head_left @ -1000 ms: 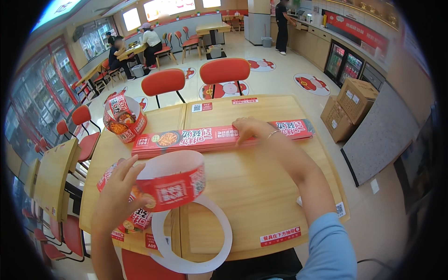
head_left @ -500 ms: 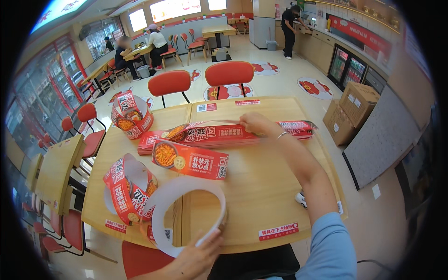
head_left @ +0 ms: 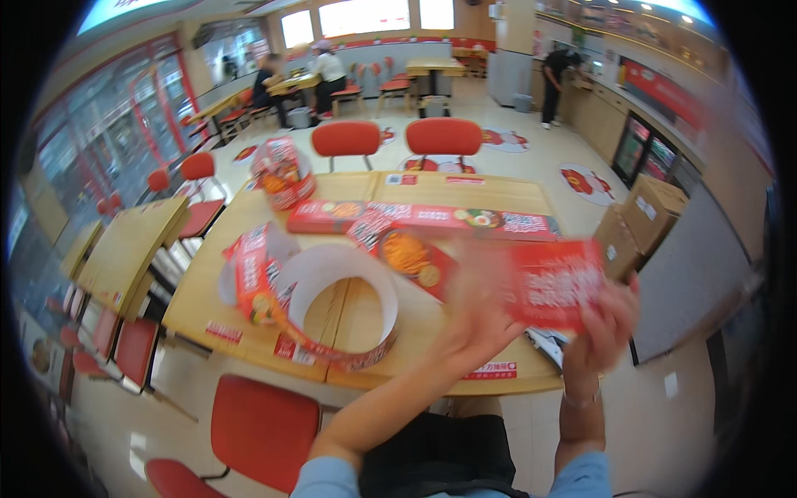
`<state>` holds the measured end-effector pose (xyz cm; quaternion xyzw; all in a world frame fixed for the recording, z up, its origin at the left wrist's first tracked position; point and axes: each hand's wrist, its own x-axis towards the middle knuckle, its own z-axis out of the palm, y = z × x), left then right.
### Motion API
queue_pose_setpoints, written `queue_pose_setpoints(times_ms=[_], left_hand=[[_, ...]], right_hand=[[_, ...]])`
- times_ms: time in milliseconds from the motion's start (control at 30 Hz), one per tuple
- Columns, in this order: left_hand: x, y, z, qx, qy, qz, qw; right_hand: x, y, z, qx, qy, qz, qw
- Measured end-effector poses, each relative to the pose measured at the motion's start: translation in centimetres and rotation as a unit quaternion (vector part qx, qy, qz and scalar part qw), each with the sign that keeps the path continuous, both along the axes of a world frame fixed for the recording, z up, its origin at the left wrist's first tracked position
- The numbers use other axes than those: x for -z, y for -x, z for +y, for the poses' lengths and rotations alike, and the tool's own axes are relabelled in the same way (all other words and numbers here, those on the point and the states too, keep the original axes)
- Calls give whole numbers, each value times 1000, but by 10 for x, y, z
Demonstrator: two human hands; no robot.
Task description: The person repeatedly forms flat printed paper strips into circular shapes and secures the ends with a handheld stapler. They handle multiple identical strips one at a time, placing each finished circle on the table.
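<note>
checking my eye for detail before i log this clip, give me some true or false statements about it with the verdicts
1. The right hand holds a red printed strip. True.
2. The left hand is out of view. False: it is in view, blurred, at the strip.
3. The large near loop is white on the inside. True.
4. The stack of strips lies along the near edge of the table. False: it lies toward the far side.
5. The brown cardboard boxes sit on the table. False: they stand off it, to the right.
6. Two red chair backs show beyond the far edge. True.
</note>
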<state>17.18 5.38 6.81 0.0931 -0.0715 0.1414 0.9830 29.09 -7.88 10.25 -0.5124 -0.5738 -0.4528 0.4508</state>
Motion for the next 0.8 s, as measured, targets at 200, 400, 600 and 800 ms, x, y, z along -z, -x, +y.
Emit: queue_pose_setpoints(times_ms=[200, 400, 600, 800], left_hand=[[-4, -42, -20, -50, -9, -58, 997], [-37, -9, -81, -53, -83, -115, 988], [30, 105, -89, -67, -81, -47, 993], [114, 228, -52, -67, -24, 19, 997]], right_hand=[[106, 25, -108, 205, -29, 174, 963], [133, 119, -99, -540, 159, 511, 650], [121, 40, -115, -757, -318, 537, 195], [166, -17, -162, -732, -304, 587, 162]])
